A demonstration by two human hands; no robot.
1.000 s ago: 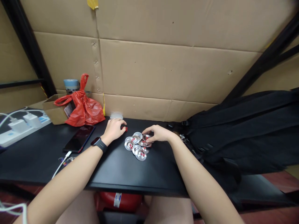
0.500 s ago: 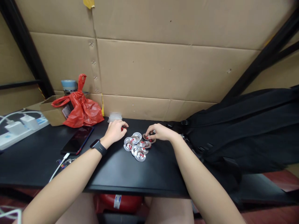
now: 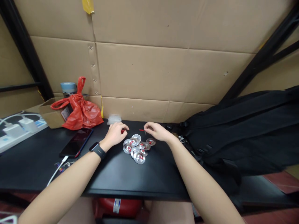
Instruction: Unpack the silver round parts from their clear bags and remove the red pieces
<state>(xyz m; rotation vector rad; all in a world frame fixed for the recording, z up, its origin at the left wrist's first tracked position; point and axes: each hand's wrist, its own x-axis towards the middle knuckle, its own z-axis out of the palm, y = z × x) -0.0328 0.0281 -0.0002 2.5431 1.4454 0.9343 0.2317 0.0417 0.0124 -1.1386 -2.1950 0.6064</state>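
Note:
Several small silver metal discs [image 3: 139, 157] with red bits at their centres lie in a loose, overlapping cluster on the black table [image 3: 112, 183]. Just behind the cluster, my right hand [image 3: 157, 130] pinches one thin disc, seen nearly edge-on, with a red strip [image 3: 141, 130] sticking out to its left. My left hand [image 3: 115, 133] rests at the cluster's upper left, its fingers curled round something small and red that is mostly hidden. A dark watch [image 3: 97, 150] is on the left wrist.
On the left are a red plastic bag [image 3: 83, 113], a cardboard box [image 3: 50, 115], a phone [image 3: 76, 143] with a white cable, and a power strip [image 3: 21, 137]. Clear plastic [image 3: 114, 119] lies behind my left hand. A black backpack [image 3: 245, 130] fills the right side.
My right hand has lifted a disc off the cluster's back right and moved slightly up and left with it. My left hand has barely moved. The view has shifted a little.

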